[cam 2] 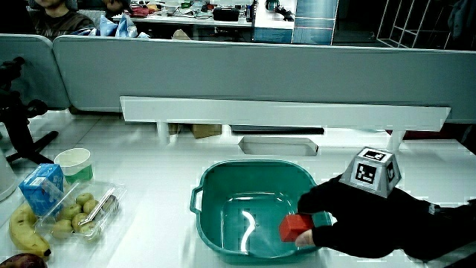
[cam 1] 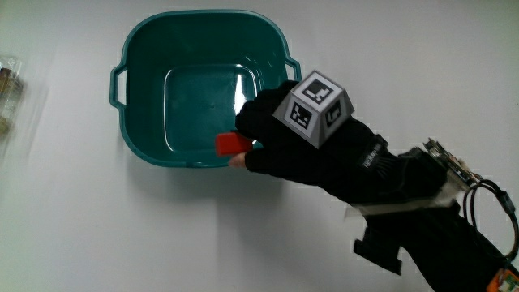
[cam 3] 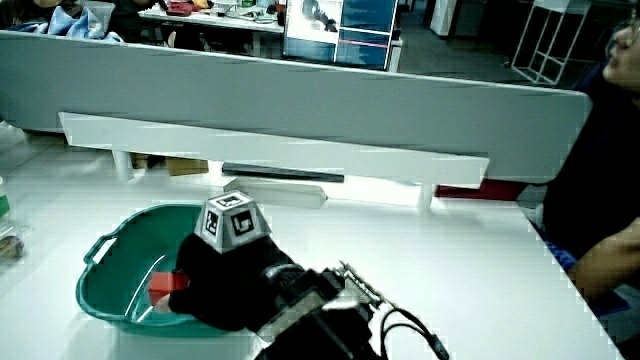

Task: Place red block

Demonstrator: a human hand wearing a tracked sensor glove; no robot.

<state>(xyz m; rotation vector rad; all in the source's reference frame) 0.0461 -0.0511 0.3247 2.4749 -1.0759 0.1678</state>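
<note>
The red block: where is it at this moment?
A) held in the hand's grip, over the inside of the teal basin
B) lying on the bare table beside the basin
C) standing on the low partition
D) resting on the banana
A: the hand holds the red block at its fingertips inside the rim of the teal basin; a side view shows the same.

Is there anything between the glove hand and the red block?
No. The hand already pinches the red block with its fingertips, inside the teal basin; the main view shows it.
</note>
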